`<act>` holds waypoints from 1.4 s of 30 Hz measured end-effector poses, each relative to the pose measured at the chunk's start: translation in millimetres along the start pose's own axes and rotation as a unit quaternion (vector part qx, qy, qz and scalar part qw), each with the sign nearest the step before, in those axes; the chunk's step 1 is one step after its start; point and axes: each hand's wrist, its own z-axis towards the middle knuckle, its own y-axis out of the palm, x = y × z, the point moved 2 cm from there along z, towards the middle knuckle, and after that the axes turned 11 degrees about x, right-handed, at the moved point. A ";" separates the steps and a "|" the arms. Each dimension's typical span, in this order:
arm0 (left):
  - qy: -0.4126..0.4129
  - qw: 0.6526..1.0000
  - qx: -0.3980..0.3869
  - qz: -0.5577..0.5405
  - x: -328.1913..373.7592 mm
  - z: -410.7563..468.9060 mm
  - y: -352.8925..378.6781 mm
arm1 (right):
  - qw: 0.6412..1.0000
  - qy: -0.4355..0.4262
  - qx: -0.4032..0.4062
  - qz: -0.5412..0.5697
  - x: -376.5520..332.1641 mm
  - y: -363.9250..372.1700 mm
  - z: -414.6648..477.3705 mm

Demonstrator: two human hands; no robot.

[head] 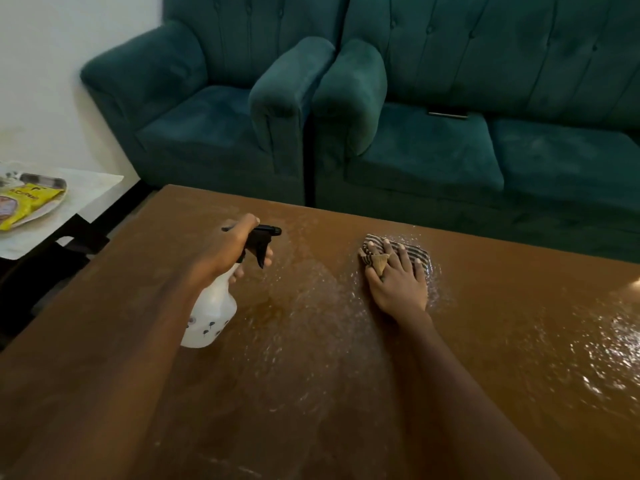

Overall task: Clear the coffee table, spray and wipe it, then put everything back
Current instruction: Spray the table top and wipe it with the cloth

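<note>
Beyond the left edge of the table [138,306] stands a side table [100,192] with a pale, stone-like top; it carries a glossy yellow packet [27,206] and a rectangular metal tray [43,180]. The table top is flat brown wood-look board with a straight far edge; fine beaded droplets [311,299] cover its middle and glisten toward its right edge. Left of the table's middle, the left hand [232,247] is clamped on the neck of the spray bottle [211,313], fingers curled round the black plastic trigger head; the body is rounded, translucent white plastic, tilted, nozzle toward the far edge; whether its base touches the table cannot be told. Near the middle of the far edge, the right hand [398,282] lies flat, fingers straight and spread apart, pressing the cloth [415,252]; the cloth is a folded, dark-and-light striped fabric, wet table around it. Behind the far edge stand a tufted teal velvet armchair [207,133] and matching sofa [485,150]; a thin dark flat object [446,114] rests on the sofa seat.
</note>
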 end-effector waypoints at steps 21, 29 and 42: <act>0.029 0.998 -0.048 -0.003 -46.5 2.7 -82.5 | 0.989 0.149 -0.008 0.009 -93.8 13.4 -7.5; 0.035 0.996 -0.066 -0.053 -43.8 -8.7 -74.2 | 0.984 -0.176 -0.035 -0.014 -166.8 36.9 -81.4; 0.057 0.993 -0.050 -0.095 -47.5 -74.9 -59.9 | 0.998 0.043 -0.008 -0.035 -90.6 7.4 -89.7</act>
